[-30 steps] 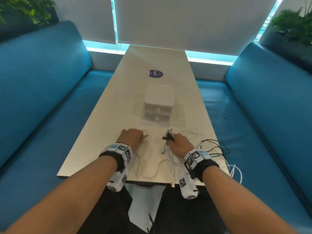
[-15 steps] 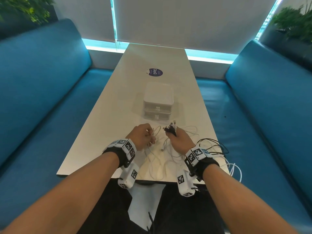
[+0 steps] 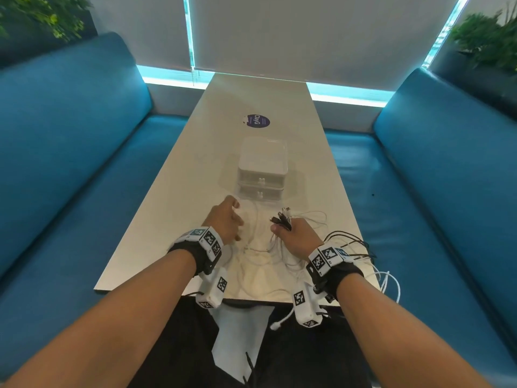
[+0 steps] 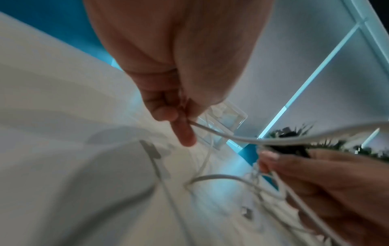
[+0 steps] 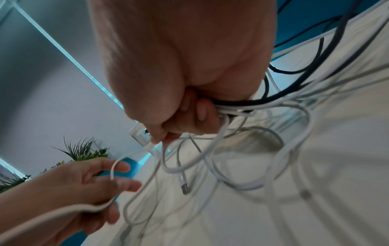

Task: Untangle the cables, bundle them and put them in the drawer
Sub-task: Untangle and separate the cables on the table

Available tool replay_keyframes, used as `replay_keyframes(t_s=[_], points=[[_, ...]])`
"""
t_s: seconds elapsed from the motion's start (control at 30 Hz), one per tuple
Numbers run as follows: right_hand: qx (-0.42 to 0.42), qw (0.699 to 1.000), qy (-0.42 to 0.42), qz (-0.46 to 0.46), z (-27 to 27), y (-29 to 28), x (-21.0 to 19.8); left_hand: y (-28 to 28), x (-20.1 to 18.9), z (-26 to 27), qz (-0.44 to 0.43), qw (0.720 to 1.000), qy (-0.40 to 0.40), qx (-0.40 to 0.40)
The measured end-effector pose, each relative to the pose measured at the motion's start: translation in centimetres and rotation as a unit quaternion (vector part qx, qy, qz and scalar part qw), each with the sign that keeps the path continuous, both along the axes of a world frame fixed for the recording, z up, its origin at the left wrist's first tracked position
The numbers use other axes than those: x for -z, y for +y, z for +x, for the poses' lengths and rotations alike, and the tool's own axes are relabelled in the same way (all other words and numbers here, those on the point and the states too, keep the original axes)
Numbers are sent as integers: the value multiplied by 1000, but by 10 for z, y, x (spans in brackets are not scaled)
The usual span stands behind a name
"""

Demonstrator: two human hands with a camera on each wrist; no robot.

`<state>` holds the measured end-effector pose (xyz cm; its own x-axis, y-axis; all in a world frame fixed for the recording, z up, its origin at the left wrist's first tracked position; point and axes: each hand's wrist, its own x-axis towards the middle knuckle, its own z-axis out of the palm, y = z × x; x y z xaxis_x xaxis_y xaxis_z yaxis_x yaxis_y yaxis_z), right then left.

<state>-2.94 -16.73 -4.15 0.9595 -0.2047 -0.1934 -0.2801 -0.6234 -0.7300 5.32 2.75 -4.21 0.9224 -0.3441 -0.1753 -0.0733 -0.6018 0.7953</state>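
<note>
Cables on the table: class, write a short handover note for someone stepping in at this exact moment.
Left hand: pinches one white cable.
Right hand: grips a bunch of white and black cables, plug ends sticking out above the fingers.
Loose loops lie on the table; some hang over its near edge.
Drawer unit stands just beyond the hands, both drawers closed.
Done: nothing bundled or stowed.
Left: untangle, bundle, open a drawer, put the cables in.
</note>
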Motion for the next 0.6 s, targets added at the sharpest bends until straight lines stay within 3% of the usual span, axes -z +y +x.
replay_keyframes(t_s=[0.03, 0.1, 0.17, 0.3, 0.43, 0.6], points=[[2, 1000, 1, -5, 1, 0, 1, 8, -1, 5, 70, 997, -42, -1], [10, 1000, -1, -12, 3, 2, 2, 17, -3, 7, 255, 959, -115, 43], [12, 1000, -16, -13, 5, 4, 1, 18, 0, 4, 334, 923, -176, 71], [18, 999, -50, -7, 5, 5, -2, 8, 1, -3, 326, 907, -219, 153], [37, 996, -82, 4, 4, 4, -7, -10, -9, -15, 385, 879, -208, 188], [57, 994, -91, 15, 4, 5, -10, -19, -19, -29, 267, 912, -197, 239]])
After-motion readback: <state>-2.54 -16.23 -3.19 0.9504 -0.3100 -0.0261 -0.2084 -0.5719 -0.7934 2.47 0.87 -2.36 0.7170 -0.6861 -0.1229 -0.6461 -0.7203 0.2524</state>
